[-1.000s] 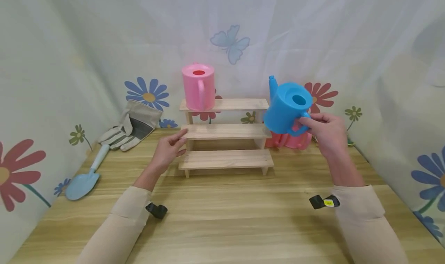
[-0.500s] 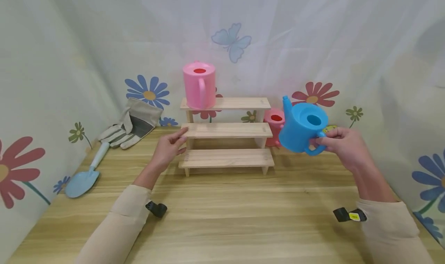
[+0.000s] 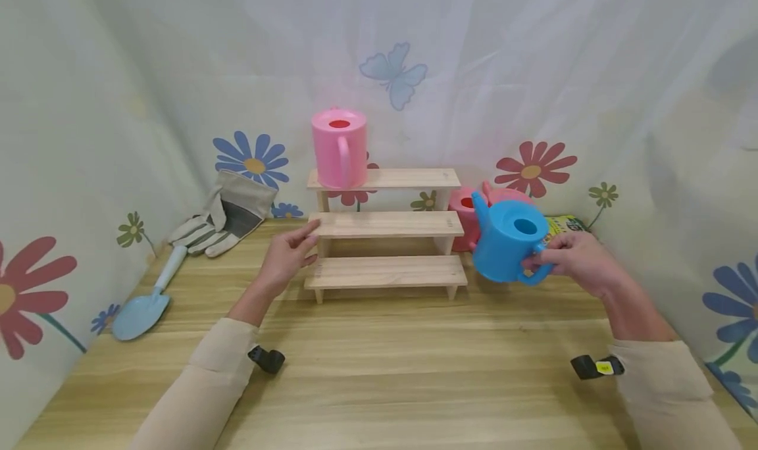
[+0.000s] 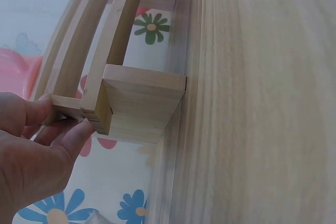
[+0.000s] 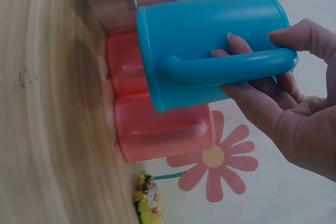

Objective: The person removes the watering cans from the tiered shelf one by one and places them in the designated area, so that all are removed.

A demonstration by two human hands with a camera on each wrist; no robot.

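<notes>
My right hand (image 3: 583, 262) grips a blue watering can (image 3: 510, 239) by its handle, holding it raised, slightly tilted, in front of the pink watering cans on the right. In the right wrist view the fingers pass through the handle (image 5: 231, 68), with the thumb at its end. My left hand (image 3: 288, 252) holds the left end of a three-step wooden plant stand (image 3: 385, 225) at its middle step; in the left wrist view thumb and fingers pinch its side piece (image 4: 68, 106). A pink watering can (image 3: 340, 150) stands on the top step's left end, handle towards me.
Two pink watering cans (image 5: 165, 127) stand on the table right of the stand, partly hidden by the blue one. Behind my right hand lies a yellow printed packet (image 3: 565, 224). At left are a work glove (image 3: 231, 210) and a light-blue trowel (image 3: 142, 315). Flowered cloth (image 3: 533, 75) encloses the table.
My right hand has carried the blue watering can down and to the right, away from the stand's upper right end. My left hand has stayed at the stand.
</notes>
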